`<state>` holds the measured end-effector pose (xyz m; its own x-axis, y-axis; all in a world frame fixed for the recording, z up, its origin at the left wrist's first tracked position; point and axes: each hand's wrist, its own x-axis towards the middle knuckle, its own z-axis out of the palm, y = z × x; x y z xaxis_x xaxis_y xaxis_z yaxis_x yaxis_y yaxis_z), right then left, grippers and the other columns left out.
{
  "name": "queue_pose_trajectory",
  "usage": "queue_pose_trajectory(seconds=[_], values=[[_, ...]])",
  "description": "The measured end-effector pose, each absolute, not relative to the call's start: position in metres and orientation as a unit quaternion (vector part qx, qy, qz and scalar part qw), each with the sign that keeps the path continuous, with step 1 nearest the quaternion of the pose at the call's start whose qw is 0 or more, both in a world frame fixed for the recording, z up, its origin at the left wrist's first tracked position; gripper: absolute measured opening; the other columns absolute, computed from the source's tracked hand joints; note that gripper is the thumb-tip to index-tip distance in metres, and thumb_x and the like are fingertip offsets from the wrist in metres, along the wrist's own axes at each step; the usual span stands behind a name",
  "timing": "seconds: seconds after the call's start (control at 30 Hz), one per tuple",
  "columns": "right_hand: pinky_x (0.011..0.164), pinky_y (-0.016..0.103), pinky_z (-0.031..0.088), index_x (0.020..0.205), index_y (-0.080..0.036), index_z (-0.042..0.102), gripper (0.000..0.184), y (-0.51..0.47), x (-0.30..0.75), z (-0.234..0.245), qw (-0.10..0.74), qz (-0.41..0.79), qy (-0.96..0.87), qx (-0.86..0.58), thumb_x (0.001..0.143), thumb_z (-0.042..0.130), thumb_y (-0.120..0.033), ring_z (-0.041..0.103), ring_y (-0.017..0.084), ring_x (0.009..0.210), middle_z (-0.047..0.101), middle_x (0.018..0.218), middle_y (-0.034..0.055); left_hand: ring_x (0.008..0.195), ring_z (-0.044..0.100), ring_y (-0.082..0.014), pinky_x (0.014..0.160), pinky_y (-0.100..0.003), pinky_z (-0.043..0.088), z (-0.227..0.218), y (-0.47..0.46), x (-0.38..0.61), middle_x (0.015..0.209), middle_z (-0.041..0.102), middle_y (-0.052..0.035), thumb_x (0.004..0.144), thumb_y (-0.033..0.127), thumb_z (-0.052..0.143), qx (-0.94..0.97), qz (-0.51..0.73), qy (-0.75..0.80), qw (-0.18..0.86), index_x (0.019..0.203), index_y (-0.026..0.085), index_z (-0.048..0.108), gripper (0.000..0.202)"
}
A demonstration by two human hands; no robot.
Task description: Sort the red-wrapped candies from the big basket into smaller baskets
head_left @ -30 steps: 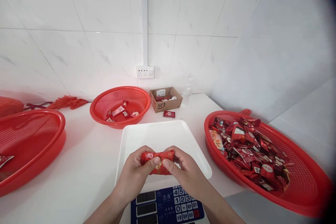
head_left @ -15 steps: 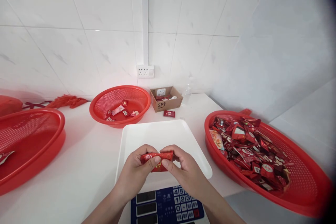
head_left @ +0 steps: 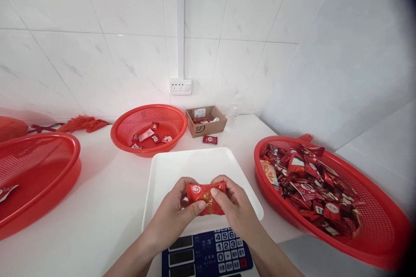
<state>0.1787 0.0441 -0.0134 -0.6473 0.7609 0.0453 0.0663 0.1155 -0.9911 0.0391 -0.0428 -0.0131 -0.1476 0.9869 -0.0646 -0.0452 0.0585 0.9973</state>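
Note:
Both of my hands hold one small red pouch (head_left: 205, 198) printed with gold marks, above the near edge of the white scale tray (head_left: 195, 166). My left hand (head_left: 175, 207) pinches its left side between thumb and fingers. My right hand (head_left: 232, 205) grips its right side, thumb on the front. The pouch faces me, its top edge held level. Below my wrists lies the scale's blue keypad panel (head_left: 208, 253).
A big red basket (head_left: 373, 225) heaped with red wrapped candies stands at the right. A round red basket (head_left: 147, 114) with a few candies sits behind the tray, and another red basket (head_left: 39, 173) stands at the left. A cardboard box (head_left: 205, 122) and a loose candy (head_left: 209, 139) lie near the wall.
The pouch has been turned and spread from a narrow rolled strip to a wider face toward me. My hands shifted slightly right and closer together.

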Motion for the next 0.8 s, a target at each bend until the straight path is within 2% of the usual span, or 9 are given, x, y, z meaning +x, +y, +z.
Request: queue_pose_trajectory(seconds=[0.1, 0.17, 0.27, 0.37, 0.47, 0.63, 0.73, 0.8], values=[[0.054, 0.023, 0.034, 0.074, -0.021, 0.047, 0.021, 0.0462, 0.1788, -0.0151, 0.310, 0.612, -0.662, -0.302, 0.083, 0.049, -0.039, 0.038, 0.011, 0.057, 0.041, 0.063, -0.0053, 0.079, 0.050, -0.0159, 0.069, -0.028, 0.041, -0.0135, -0.0413, 0.0379, 0.087, 0.057, -0.0028, 0.081, 0.040, 0.058, 0.466, 0.504, 0.540, 0.486, 0.094, 0.019, 0.055, 0.025], [0.058, 0.023, 0.038, 0.077, -0.020, 0.050, 0.023, 0.0471, 0.1793, -0.0146, 0.307, 0.633, -0.649, -0.288, 0.084, 0.051, -0.042, 0.044, 0.011, 0.062, 0.047, 0.067, -0.0038, 0.073, 0.048, -0.0143, 0.064, -0.027, 0.040, -0.0131, -0.0411, 0.0373, 0.081, 0.057, -0.0013, 0.082, 0.040, 0.056, 0.458, 0.513, 0.548, 0.477, 0.093, 0.018, 0.057, 0.024], [0.074, 0.028, 0.043, 0.092, -0.020, 0.055, 0.024, 0.0477, 0.1812, -0.0126, 0.287, 0.663, -0.651, -0.233, 0.084, 0.053, -0.043, 0.054, 0.016, 0.080, 0.058, 0.085, 0.0013, 0.068, 0.046, -0.0124, 0.061, -0.024, 0.039, -0.0115, -0.0419, 0.0361, 0.077, 0.055, 0.0006, 0.083, 0.039, 0.056, 0.431, 0.555, 0.549, 0.452, 0.091, 0.019, 0.058, 0.022], [0.084, 0.033, 0.042, 0.104, -0.021, 0.058, 0.028, 0.0468, 0.1830, -0.0111, 0.253, 0.657, -0.681, -0.203, 0.085, 0.053, -0.041, 0.055, 0.019, 0.093, 0.062, 0.101, 0.0050, 0.073, 0.049, -0.0129, 0.067, -0.025, 0.041, -0.0090, -0.0423, 0.0351, 0.083, 0.059, -0.0003, 0.084, 0.038, 0.056, 0.417, 0.590, 0.529, 0.445, 0.095, 0.020, 0.058, 0.021], [0.085, 0.034, 0.042, 0.104, -0.020, 0.061, 0.028, 0.0450, 0.1836, -0.0100, 0.249, 0.622, -0.711, -0.213, 0.087, 0.051, -0.040, 0.056, 0.020, 0.094, 0.064, 0.102, 0.0056, 0.077, 0.051, -0.0139, 0.071, -0.026, 0.042, -0.0081, -0.0418, 0.0357, 0.085, 0.061, -0.0011, 0.083, 0.037, 0.058, 0.409, 0.609, 0.520, 0.436, 0.094, 0.020, 0.059, 0.021], [0.077, 0.032, 0.044, 0.100, -0.020, 0.064, 0.028, 0.0438, 0.1845, -0.0075, 0.280, 0.556, -0.749, -0.228, 0.088, 0.049, -0.040, 0.058, 0.019, 0.084, 0.067, 0.096, 0.0051, 0.068, 0.048, -0.0120, 0.060, -0.023, 0.041, -0.0118, -0.0429, 0.0366, 0.079, 0.058, -0.0003, 0.081, 0.043, 0.058, 0.395, 0.585, 0.546, 0.452, 0.091, 0.019, 0.057, 0.025], [0.074, 0.030, 0.044, 0.096, -0.021, 0.066, 0.027, 0.0439, 0.1838, -0.0082, 0.291, 0.553, -0.746, -0.230, 0.088, 0.049, -0.040, 0.058, 0.018, 0.081, 0.067, 0.091, 0.0039, 0.070, 0.050, -0.0132, 0.061, -0.025, 0.043, -0.0134, -0.0446, 0.0372, 0.082, 0.058, -0.0011, 0.081, 0.047, 0.056, 0.410, 0.547, 0.564, 0.463, 0.095, 0.020, 0.055, 0.031], [0.073, 0.029, 0.044, 0.094, -0.021, 0.066, 0.026, 0.0437, 0.1824, -0.0090, 0.283, 0.570, -0.737, -0.228, 0.087, 0.049, -0.040, 0.058, 0.017, 0.079, 0.067, 0.086, 0.0027, 0.067, 0.049, -0.0134, 0.060, -0.025, 0.043, -0.0136, -0.0446, 0.0382, 0.076, 0.056, -0.0005, 0.080, 0.049, 0.056, 0.432, 0.525, 0.571, 0.460, 0.088, 0.019, 0.055, 0.032]])
